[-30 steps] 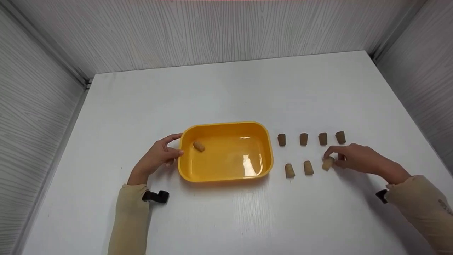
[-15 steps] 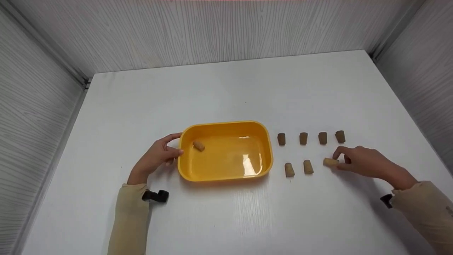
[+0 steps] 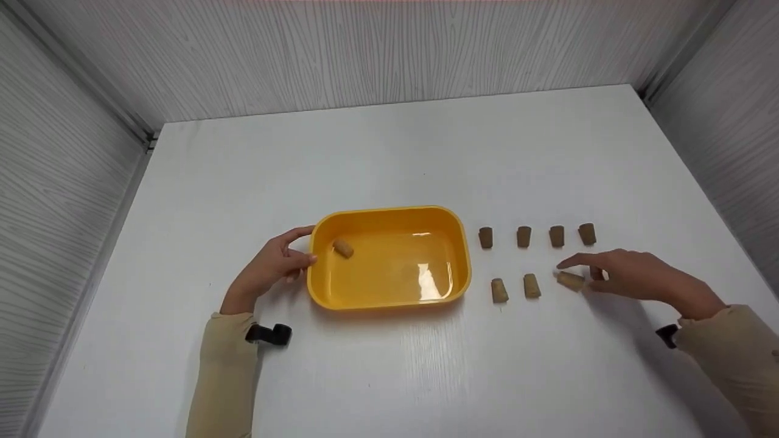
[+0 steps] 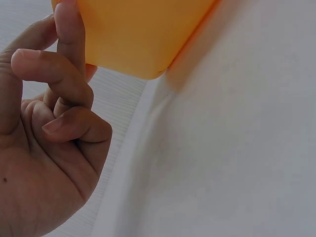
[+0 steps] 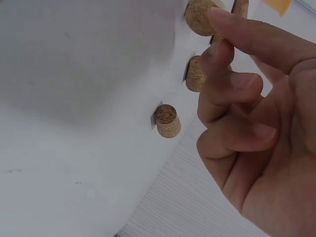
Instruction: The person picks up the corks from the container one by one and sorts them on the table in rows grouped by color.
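Note:
My left hand (image 3: 271, 267) grips the left edge of a yellow plastic tub (image 3: 389, 286), the thumb against its rim. In the left wrist view, the tub's corner (image 4: 133, 44) shows beyond the left hand (image 4: 54, 113). One cork stopper (image 3: 343, 248) lies inside the tub. On the right, my right hand (image 3: 633, 277) is at a cork stopper (image 3: 571, 280) lying on its side; the thumb is at its right end and the index finger stretches above it. From the right wrist view, the thumb of the right hand (image 5: 247, 103) meets that cork's round end (image 5: 200, 19).
Two more corks stand in the front row, a left one (image 3: 499, 291) and a right one (image 3: 532, 286). Several darker corks (image 3: 523, 236) form a row behind them. The white table (image 3: 389, 377) is bounded by grey wood-grain panels (image 3: 389, 55) at the back and sides.
The cork at my right hand has turned from slanted to nearly sideways. That hand has shifted slightly right and its index finger has straightened. My left hand and the tub stay put.

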Demonstrator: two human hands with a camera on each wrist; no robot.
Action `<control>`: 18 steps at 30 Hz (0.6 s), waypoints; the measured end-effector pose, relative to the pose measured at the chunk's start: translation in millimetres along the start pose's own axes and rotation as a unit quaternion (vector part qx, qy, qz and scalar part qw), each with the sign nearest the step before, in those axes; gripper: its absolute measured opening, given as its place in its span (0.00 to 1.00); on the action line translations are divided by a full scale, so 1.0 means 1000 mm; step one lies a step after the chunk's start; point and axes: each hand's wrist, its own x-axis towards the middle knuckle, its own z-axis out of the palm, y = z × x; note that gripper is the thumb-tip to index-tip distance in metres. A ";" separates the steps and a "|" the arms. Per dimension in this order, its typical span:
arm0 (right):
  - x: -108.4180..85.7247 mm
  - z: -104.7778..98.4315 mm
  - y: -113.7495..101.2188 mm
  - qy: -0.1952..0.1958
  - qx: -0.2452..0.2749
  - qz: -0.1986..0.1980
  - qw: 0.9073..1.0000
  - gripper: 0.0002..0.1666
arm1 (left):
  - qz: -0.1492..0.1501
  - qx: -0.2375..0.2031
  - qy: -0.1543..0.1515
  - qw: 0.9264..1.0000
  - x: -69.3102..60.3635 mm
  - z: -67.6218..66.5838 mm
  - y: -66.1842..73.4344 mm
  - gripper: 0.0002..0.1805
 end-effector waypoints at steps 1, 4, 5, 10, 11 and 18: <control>0.001 0.000 0.000 0.000 0.000 -0.001 1.000 0.29 | -0.002 0.001 -0.001 1.000 0.000 0.000 0.000 0.36; 0.003 0.001 -0.001 0.003 -0.004 -0.006 1.000 0.27 | -0.008 0.000 -0.001 1.000 0.000 0.001 0.001 0.36; 0.003 0.002 0.000 0.004 -0.004 -0.008 1.000 0.27 | -0.010 0.000 -0.002 1.000 0.000 0.001 0.001 0.36; 0.004 0.004 -0.001 0.002 0.006 -0.014 1.000 0.26 | -0.009 0.002 -0.001 1.000 0.000 0.000 0.001 0.35; 0.005 0.004 0.000 0.003 0.007 -0.012 1.000 0.26 | -0.009 0.001 -0.001 1.000 -0.001 0.000 0.002 0.35; 0.004 0.004 -0.003 0.014 0.019 -0.002 1.000 0.19 | -0.010 -0.001 -0.003 1.000 0.000 0.000 0.001 0.36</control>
